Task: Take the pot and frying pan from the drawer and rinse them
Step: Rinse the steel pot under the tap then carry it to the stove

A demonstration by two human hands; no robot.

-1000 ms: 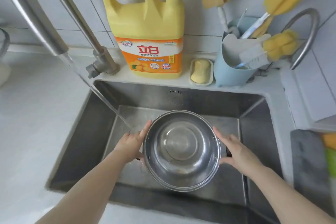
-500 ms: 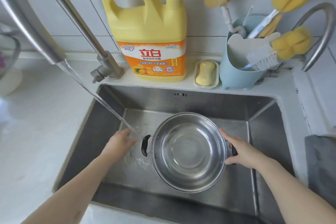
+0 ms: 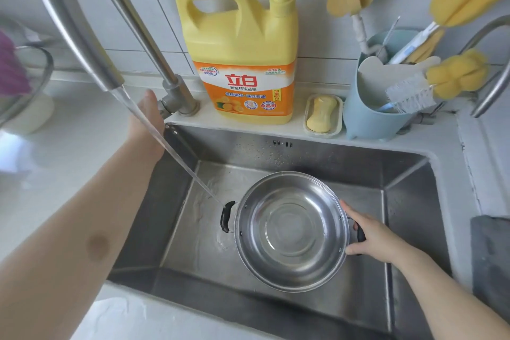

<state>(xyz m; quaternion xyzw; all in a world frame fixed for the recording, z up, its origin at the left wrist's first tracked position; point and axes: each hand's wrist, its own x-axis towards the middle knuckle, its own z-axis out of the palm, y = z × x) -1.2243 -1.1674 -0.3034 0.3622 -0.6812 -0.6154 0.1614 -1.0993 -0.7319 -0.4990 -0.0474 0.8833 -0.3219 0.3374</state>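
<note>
A steel pot [image 3: 289, 232] with two black handles sits tilted in the steel sink [image 3: 408, 174], with a little water in it. My right hand [image 3: 369, 234] grips its right handle. The pot's left handle [image 3: 226, 216] is free, and the running water stream [image 3: 171, 146] lands on the sink floor just beside it. My left hand [image 3: 149, 116] is up at the lever at the base of the tap [image 3: 176, 94]; its fingers are partly hidden behind the stream. No frying pan is in view.
On the ledge behind the sink stand a big yellow detergent jug [image 3: 240, 47], a soap dish [image 3: 323, 114] and a blue holder [image 3: 378, 96] full of brushes and sponges. A white counter [image 3: 55, 163] lies left, a grey mat [image 3: 491, 257] right.
My left hand has let go of the pot's left handle, passed through the stream and risen to the tap's lever. The right hand keeps holding the pot.
</note>
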